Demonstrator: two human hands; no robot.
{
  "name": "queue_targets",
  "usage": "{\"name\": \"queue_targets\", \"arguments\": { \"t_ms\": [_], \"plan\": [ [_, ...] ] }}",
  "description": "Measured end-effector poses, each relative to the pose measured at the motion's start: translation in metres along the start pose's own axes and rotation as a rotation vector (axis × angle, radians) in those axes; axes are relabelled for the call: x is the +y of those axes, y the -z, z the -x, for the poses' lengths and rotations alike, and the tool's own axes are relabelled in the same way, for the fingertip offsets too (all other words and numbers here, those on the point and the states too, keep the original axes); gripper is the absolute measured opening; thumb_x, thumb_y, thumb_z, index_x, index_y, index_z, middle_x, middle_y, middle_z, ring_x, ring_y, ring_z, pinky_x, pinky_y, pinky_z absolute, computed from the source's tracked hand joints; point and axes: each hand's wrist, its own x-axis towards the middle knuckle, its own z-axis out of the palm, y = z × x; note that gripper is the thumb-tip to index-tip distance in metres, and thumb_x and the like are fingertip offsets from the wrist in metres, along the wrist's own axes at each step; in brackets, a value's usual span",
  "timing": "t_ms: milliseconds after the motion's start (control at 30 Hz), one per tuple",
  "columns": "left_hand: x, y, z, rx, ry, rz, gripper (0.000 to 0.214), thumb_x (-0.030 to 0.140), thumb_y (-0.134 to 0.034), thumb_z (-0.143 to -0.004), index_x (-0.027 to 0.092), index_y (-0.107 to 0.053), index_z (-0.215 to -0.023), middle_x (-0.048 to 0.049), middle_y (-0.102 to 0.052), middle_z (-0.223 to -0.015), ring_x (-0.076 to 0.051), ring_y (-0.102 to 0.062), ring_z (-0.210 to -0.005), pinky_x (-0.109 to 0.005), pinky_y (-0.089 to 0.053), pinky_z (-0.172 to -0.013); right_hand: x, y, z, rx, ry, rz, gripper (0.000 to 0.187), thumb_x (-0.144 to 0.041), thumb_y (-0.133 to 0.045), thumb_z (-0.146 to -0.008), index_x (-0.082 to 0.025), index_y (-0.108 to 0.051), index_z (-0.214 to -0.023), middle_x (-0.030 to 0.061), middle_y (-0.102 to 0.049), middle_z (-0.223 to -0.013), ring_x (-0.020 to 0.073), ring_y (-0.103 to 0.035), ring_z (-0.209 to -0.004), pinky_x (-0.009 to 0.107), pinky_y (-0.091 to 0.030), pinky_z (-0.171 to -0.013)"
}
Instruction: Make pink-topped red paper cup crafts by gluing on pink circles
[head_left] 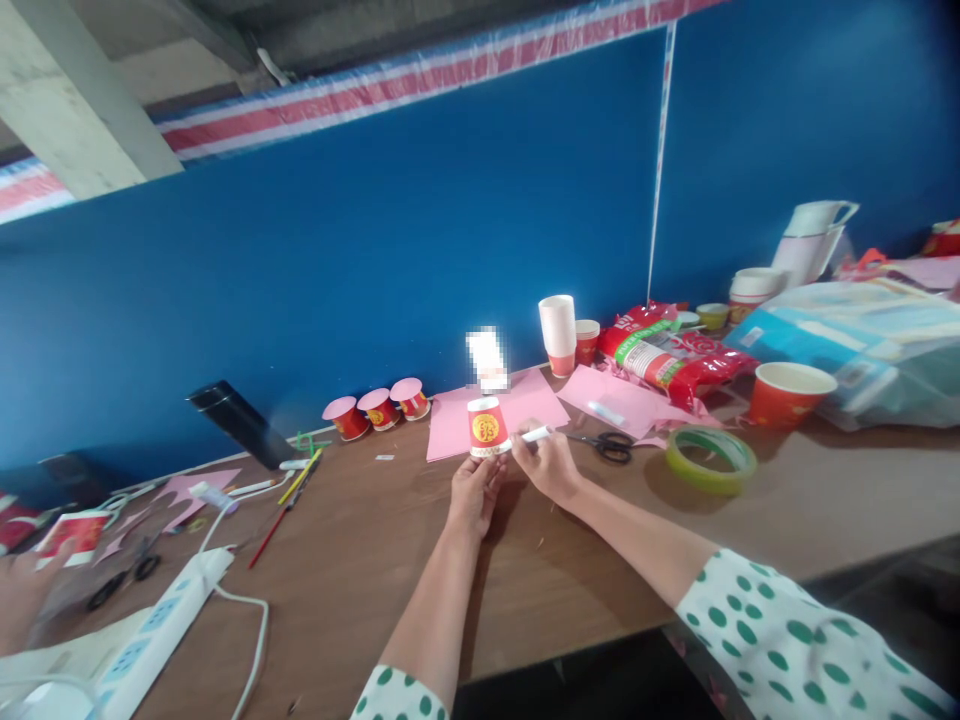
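Observation:
In front of me, my left hand (476, 492) is closed on the lower end of a red paper cup (488, 425) with a round yellow emblem. The fingers of my right hand (546, 462) are wrapped round a white marker (534, 435), whose tip end meets the cup's lower right side. Whether the tip is marking the cup is too small to tell. Pink paper sheets (536, 398) lie behind the cup. Just right of my right hand rests a pair of black scissors (611, 447).
Three red cups (379, 410) topped with pink discs stand along the blue wall. Right of me are a tape roll (711, 462), an orange cup (787, 393) and a red packet (675, 355). On the left lie a power strip (161, 625) and another person's hand (30, 590) by a cup.

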Motion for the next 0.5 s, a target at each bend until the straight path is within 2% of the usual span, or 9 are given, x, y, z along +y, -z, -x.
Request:
{"name": "queue_targets", "arguments": {
  "t_ms": [500],
  "plan": [
    [-0.0011, 0.0015, -0.0014, -0.011, -0.006, 0.003, 0.013, 0.01, -0.069, -0.068, 0.01, -0.064, -0.08, -0.0072, -0.069, -0.077, -0.011, -0.066, -0.072, -0.018, -0.051, -0.069, 0.002, -0.0007, -0.0008, 0.024, 0.007, 0.033, 0.015, -0.026, -0.044, -0.085, -0.019, -0.051, -0.074, -0.0002, -0.058, -0.058, 0.0129, -0.056, -0.051, 0.022, -0.04, -0.055]
  ]
}}
